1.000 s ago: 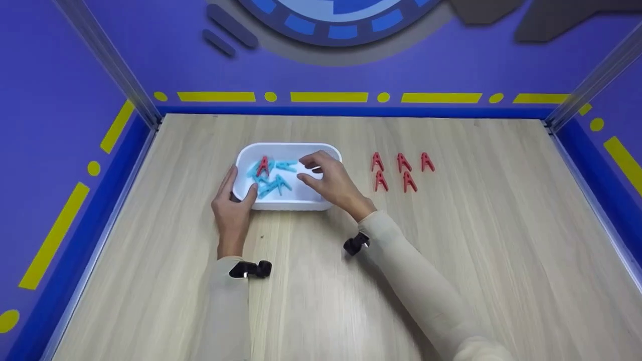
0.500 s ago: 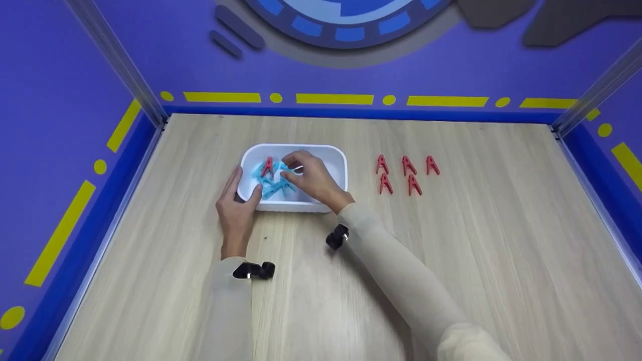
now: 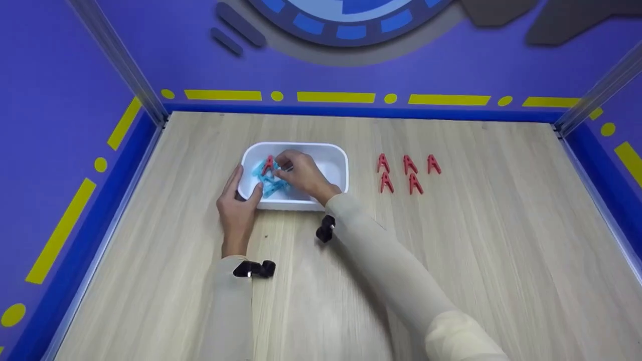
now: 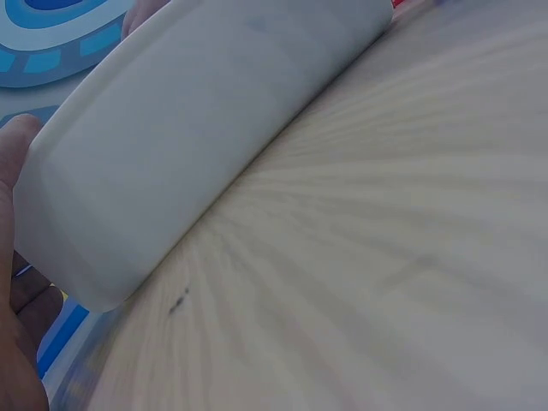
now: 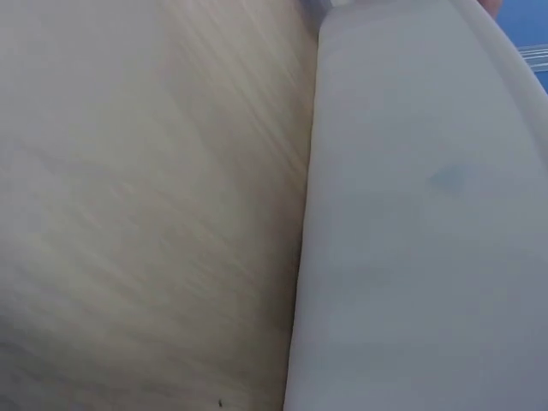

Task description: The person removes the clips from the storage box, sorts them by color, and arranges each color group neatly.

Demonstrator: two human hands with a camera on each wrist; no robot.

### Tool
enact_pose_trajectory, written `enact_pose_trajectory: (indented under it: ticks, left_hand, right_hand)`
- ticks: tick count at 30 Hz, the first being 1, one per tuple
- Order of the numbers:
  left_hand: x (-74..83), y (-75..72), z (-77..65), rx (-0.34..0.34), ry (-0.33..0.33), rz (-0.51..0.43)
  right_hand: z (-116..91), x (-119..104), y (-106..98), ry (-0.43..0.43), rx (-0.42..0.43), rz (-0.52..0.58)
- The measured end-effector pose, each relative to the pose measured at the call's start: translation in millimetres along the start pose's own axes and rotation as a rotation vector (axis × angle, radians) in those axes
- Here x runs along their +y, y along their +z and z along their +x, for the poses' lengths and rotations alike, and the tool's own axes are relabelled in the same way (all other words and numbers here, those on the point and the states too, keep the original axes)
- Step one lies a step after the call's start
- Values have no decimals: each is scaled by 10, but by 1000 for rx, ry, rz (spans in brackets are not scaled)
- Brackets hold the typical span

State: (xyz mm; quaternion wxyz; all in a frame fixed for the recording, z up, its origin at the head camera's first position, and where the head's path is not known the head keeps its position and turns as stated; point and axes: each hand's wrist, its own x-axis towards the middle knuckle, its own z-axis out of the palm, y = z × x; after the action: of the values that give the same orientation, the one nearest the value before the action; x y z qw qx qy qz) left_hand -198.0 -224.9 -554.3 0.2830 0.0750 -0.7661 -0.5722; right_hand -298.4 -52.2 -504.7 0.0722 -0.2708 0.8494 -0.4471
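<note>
Inside a white plastic tub (image 3: pixel 331 168), a red clothespin (image 3: pixel 268 164) lies on top of several light-blue clothespins (image 3: pixel 273 188). My left hand (image 3: pixel 237 213) grips the tub's left end, thumb over the near rim and fingers along the outer side. In the left wrist view its thumb (image 4: pixel 19 147) shows at the rim of the tub (image 4: pixel 163 145). Reaching over the near wall, my right hand (image 3: pixel 303 173) has thumb and index finger bent and slightly apart, fingertips right beside the red clothespin. This hand covers part of the blue clothespins.
Several red clothespins (image 3: pixel 410 164) stand in two rows on the wooden table (image 3: pixel 311 281), right of the tub. Blue panels (image 3: pixel 351 75) close off the back and sides. The tub's outer wall (image 5: pixel 411 223) fills much of the right wrist view.
My right hand has moved left inside the tub, from its right half to beside the red clothespin. The left hand keeps its hold. The head view has shifted slightly.
</note>
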Motion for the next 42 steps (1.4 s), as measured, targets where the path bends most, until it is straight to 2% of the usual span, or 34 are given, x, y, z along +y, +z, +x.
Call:
enact_pose_trajectory:
  ticks: [5, 10, 16, 29, 38, 42]
  left_hand:
    - [-7, -9, -9, 4, -5, -6]
    - [-3, -7, -13, 3, -8, 2]
    - [1, -1, 1, 9, 7, -5]
    - [-4, -8, 4, 14, 18, 5]
    - [2, -11, 0, 6, 5, 2]
    - [-1, -6, 2, 6, 14, 13]
  right_hand:
    - [77, 2, 66, -13, -27, -34]
    - [115, -3, 100, 26, -63, -74]
    - [131, -18, 108, 51, -55, -116]
    - [118, 23, 84, 19, -15, -84]
    - [103, 11, 95, 83, -84, -64]
    - [104, 7, 80, 71, -91, -83]
